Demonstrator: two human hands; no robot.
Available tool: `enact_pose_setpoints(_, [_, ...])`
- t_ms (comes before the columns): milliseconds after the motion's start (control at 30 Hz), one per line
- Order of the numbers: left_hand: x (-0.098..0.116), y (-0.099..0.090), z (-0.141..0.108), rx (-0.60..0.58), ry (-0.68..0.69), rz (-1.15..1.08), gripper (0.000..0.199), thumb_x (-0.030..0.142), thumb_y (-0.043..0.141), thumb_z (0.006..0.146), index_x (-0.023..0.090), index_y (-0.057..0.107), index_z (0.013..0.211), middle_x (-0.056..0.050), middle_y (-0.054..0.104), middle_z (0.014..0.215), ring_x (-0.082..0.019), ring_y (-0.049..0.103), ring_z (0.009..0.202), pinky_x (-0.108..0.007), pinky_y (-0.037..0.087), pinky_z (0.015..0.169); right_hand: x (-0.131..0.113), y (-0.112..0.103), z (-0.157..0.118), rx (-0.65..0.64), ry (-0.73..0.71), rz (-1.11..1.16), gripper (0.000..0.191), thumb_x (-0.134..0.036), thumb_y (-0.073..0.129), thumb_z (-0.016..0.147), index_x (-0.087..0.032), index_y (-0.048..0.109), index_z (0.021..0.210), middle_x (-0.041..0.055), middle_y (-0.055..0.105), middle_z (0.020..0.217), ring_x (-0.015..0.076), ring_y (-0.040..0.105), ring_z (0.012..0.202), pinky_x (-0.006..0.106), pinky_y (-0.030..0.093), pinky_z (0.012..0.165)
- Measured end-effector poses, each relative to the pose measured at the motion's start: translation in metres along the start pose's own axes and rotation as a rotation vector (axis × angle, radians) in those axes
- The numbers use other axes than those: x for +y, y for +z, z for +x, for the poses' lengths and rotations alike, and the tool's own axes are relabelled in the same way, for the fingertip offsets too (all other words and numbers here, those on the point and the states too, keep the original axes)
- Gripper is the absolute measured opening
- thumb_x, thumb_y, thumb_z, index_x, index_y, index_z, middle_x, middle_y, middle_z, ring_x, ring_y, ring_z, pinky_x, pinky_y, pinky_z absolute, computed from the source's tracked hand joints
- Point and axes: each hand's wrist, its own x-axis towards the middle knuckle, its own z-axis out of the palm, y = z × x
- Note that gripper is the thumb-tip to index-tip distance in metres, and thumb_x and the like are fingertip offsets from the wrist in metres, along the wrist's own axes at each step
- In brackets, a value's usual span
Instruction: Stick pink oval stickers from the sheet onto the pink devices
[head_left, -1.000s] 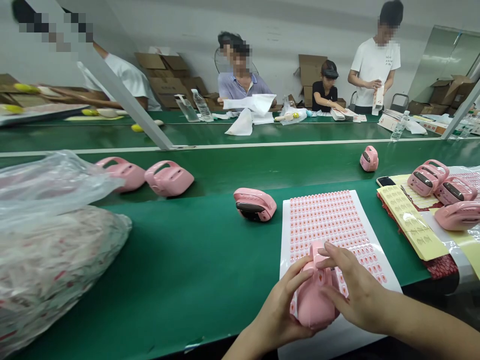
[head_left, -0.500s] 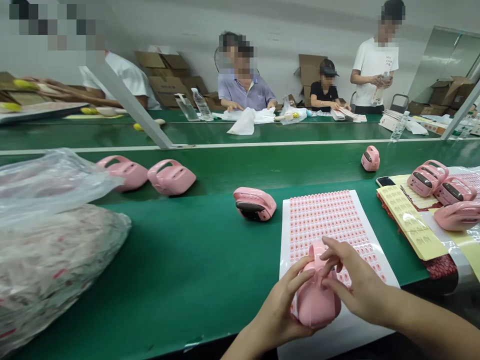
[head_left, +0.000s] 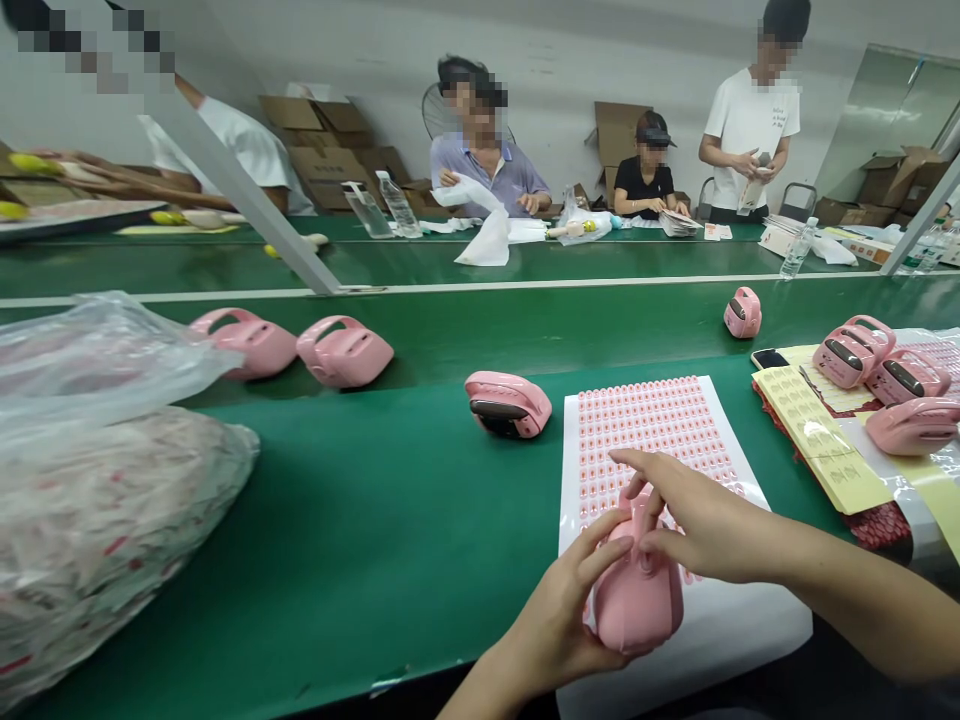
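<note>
On our surface, a bag lies left of a sticker sheet. We have a device above the sheet.

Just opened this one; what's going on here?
The person's left hand grips a pink plastic unit over a white sheet bearing rows of small pink ovals. Their right hand is bent around the unit's upper part. Another pink unit sits on the green bench, left of the sheet. Across the way, a co-worker holds thin white material.
</note>
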Motion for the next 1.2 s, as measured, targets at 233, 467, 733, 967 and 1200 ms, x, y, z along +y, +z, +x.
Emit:
enact_pose_setpoints(233, [-0.001,0.001,-0.004,0.005,-0.013,0.000,0.103,0.014,0.079,0.052,0.032,0.022,0.135,-0.015,0.034,0.136,-0.033,0.040,0.122,-0.046,0.043,0.093,-0.015,-0.001,0.002,-0.049,-0.007,-0.139,0.071,0.006,0.045,0.071,-0.017,0.026,0.136,0.0114,0.047,0.112,0.0186,0.049,0.100,0.036,0.045,0.088])
enact_pose_setpoints(467, [-0.003,0.001,-0.007,0.013,0.004,0.004,0.095,0.019,0.078,0.056,0.032,0.025,0.134,-0.016,0.034,0.134,-0.034,0.042,0.121,-0.045,0.044,0.092,-0.016,0.003,-0.001,-0.045,0.003,-0.179,0.066,0.002,0.045,0.076,-0.015,0.024,0.137,0.0129,0.045,0.114,0.0195,0.049,0.100,0.037,0.045,0.088])
enact_pose_setpoints(733, [0.002,0.001,-0.001,0.057,0.025,-0.023,0.088,0.025,0.074,0.063,0.033,0.023,0.135,-0.014,0.037,0.131,-0.032,0.044,0.118,-0.044,0.047,0.089,-0.002,0.014,-0.005,0.015,-0.112,-0.279,0.061,-0.002,0.042,0.080,-0.019,0.024,0.136,0.0117,0.046,0.111,0.0188,0.052,0.091,0.037,0.048,0.082])
enact_pose_setpoints(967, [0.003,0.000,0.002,0.054,0.070,-0.036,0.083,0.029,0.074,0.064,0.034,0.028,0.133,-0.014,0.038,0.131,-0.033,0.046,0.116,-0.044,0.047,0.087,0.019,0.021,-0.016,0.110,-0.438,-0.389,0.069,-0.002,0.036,0.083,-0.023,0.006,0.141,0.0120,0.051,0.114,0.0203,0.053,0.103,0.036,0.049,0.084])
enact_pose_setpoints(1200, [0.006,-0.001,0.006,0.099,0.081,-0.008,0.077,0.037,0.066,0.072,0.032,0.023,0.136,-0.015,0.039,0.129,-0.030,0.046,0.116,-0.041,0.047,0.088,0.018,0.019,-0.029,0.071,-0.585,-0.561,0.078,0.000,0.037,0.080,-0.015,-0.010,0.141,0.0220,0.030,0.140,0.0271,0.028,0.131,0.043,0.038,0.099])
